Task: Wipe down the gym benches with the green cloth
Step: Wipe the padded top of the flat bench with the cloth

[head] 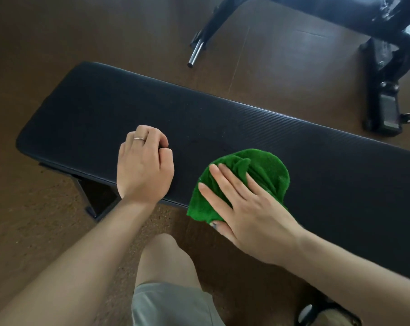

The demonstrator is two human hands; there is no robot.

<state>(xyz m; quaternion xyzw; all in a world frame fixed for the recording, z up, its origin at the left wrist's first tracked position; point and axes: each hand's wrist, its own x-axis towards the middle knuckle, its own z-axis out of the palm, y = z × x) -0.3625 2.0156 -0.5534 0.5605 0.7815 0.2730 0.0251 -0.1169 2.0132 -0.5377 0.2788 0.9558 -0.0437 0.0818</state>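
Nearest of all, a bare knee [162, 257] rises from the bottom edge above the hem of light grey shorts [173, 307], and at the bottom right corner a foot in a black sandal [326, 314] stands on the brown floor [34, 208]. Both bare forearms reach forward from the near corners.

The right hand [251, 222] lies flat with its fingers spread and straight, pressed palm-down on the green cloth [258, 175]. The thumb curls under the near edge of the cloth. The cloth is bunched and rumpled on the near edge of the black bench [222, 123], about midway along its length, with one corner hanging over the front edge toward the floor.

To the left of the cloth, the left hand [145, 165] rests on the bench pad with its fingers curled under into a loose fist that holds nothing; a thin ring [139, 138] shows on one finger. The two hands are near each other but apart.

The bench pad runs long from far left to near right, with a fine ribbed texture and a faint damp smear just beyond the cloth. A dark leg [91, 201] shows under its near left end.

Farther off, at the top right, a second black bench [340, 12] stands on its frame, with a shiny metal bar [195, 52] sticking out low on the left and a foot [385, 109] resting on the floor at the right.
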